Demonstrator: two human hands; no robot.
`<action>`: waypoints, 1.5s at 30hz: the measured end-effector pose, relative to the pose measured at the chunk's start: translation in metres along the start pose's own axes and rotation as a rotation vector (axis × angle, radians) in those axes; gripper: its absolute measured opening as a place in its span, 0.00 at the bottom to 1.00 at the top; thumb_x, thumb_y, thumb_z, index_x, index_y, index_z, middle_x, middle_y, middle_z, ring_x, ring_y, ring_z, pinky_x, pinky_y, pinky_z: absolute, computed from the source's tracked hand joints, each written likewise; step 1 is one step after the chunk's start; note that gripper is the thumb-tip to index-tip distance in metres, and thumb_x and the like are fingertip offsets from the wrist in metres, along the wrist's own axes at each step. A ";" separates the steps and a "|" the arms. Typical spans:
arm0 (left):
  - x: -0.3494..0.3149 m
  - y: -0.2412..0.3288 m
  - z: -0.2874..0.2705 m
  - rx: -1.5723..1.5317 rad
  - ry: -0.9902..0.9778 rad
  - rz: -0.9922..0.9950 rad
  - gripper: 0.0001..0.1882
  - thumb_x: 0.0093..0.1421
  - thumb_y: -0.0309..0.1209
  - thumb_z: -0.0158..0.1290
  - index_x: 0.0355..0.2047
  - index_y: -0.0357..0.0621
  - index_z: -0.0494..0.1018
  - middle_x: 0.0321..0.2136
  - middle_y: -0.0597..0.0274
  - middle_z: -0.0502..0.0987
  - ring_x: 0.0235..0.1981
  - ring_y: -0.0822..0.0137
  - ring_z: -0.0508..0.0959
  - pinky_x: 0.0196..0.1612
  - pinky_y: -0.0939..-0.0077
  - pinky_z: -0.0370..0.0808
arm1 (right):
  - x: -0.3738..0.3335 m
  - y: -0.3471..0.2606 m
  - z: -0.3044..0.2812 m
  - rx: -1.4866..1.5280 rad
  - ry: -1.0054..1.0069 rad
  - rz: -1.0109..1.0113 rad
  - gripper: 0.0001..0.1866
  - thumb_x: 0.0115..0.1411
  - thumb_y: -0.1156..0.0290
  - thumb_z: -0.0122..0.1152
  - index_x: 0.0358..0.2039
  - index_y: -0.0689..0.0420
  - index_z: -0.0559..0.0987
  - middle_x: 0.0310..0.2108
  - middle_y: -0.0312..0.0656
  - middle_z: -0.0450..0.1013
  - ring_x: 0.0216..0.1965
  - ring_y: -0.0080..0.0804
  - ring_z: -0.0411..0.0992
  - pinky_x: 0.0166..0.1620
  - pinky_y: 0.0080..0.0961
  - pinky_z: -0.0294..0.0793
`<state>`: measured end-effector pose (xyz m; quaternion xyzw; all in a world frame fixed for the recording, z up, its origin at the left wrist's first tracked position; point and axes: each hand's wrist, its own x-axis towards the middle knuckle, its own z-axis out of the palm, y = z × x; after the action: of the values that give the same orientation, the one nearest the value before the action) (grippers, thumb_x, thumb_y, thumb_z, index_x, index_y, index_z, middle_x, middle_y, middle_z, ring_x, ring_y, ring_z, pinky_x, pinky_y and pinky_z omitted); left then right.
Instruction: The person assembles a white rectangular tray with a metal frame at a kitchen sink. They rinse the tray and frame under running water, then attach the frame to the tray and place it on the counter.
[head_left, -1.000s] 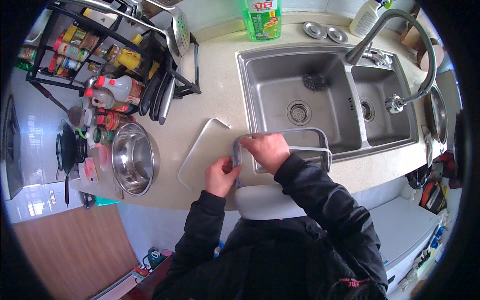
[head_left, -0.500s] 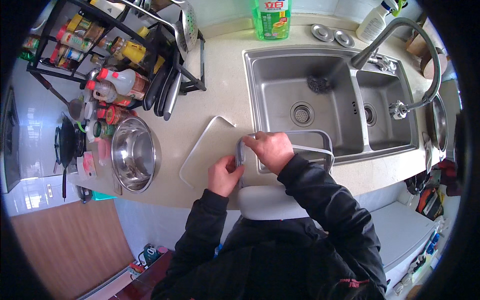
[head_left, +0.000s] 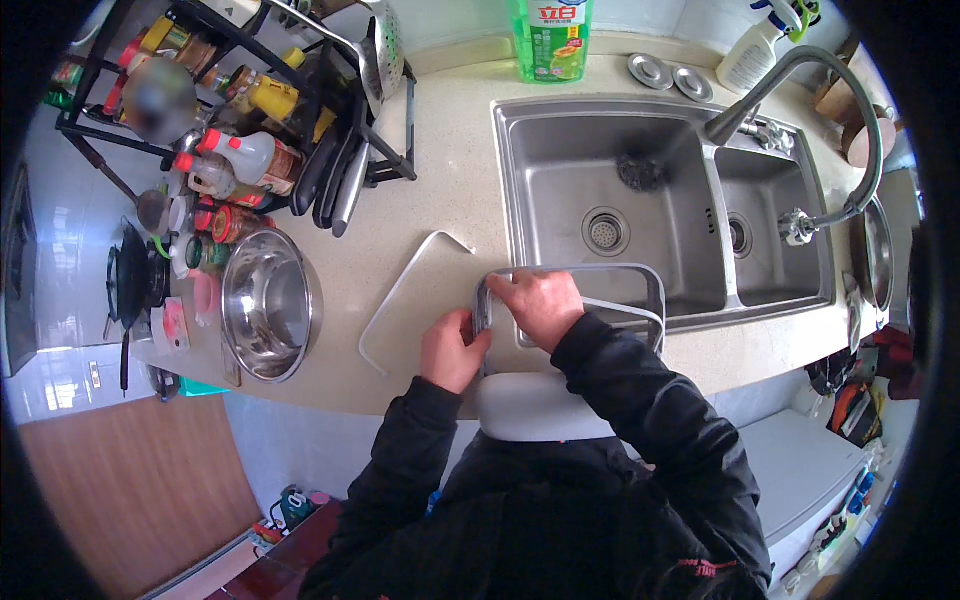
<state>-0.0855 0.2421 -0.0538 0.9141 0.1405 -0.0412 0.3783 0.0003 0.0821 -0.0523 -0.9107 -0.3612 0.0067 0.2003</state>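
Note:
A grey rectangular band-like frame [head_left: 657, 292] stands at the counter's front edge, partly over the near rim of the sink. At its near end is a smooth whitish-grey rounded part [head_left: 540, 408], close to my body. My left hand [head_left: 452, 352] pinches the frame's left side low down, thumb toward the band. Higher on that same side, my right hand [head_left: 540, 307] is closed over the corner, its fingertips pressed to the band. A thin white strip bent at both ends [head_left: 402, 278] lies on the counter to the left of my hands.
The double-bowl steel sink [head_left: 650, 215] has an arched faucet [head_left: 868, 150]. A steel bowl [head_left: 266, 308] and a black rack [head_left: 395, 130] of bottles and knives stand left. Behind are a green detergent bottle [head_left: 553, 45] and a white spray bottle [head_left: 750, 60].
Both hands keep their places on the frame's left side, with only a tiny shift. The camera view has moved slightly; the bent strip lies where it was.

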 end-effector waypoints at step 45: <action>0.013 -0.002 0.014 0.300 0.063 0.086 0.09 0.49 0.31 0.57 0.25 0.40 0.70 0.21 0.50 0.76 0.23 0.48 0.79 0.27 0.56 0.76 | -0.099 0.088 -0.087 0.034 -0.178 0.577 0.13 0.46 0.66 0.68 0.27 0.57 0.73 0.23 0.40 0.69 0.25 0.36 0.70 0.30 0.31 0.70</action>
<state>-0.0736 0.2367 -0.0674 0.9662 0.1052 -0.0170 0.2345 -0.0017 -0.0728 -0.0178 -0.9681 -0.1033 0.1492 0.1729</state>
